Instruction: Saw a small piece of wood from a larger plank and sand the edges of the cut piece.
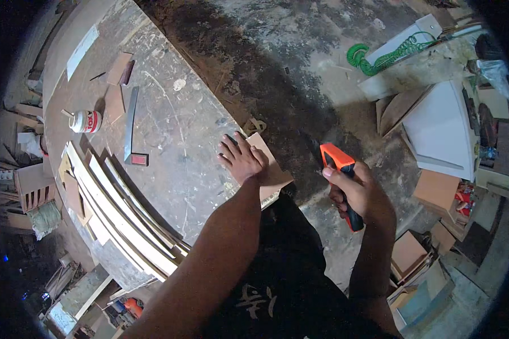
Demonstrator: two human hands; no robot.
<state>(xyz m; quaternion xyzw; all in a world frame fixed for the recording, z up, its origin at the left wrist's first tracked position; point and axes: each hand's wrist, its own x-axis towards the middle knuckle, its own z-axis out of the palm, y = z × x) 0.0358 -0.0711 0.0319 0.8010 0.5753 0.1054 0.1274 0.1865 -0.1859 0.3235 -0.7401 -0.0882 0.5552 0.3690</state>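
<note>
My left hand (246,162) lies flat with fingers spread at the workbench's edge, pressing on a thin reddish-brown board (275,168). Part of that board reaches past the hand toward the bench corner; the rest is under my palm. Off the bench to the right, my right hand (361,189) is wrapped round an orange-and-black handled tool (337,157). Its orange end points up and away from me, while the black grip shows below my fingers. What kind of tool it is I cannot make out.
On the worn workbench (169,113) lie a try square (132,127), curved pale wood strips (124,231) and brown offcuts (115,101), beside a white-and-red tub (85,121). Right on the floor are a green coiled hose (373,63), a white curved panel (440,130) and brown boxes (435,189).
</note>
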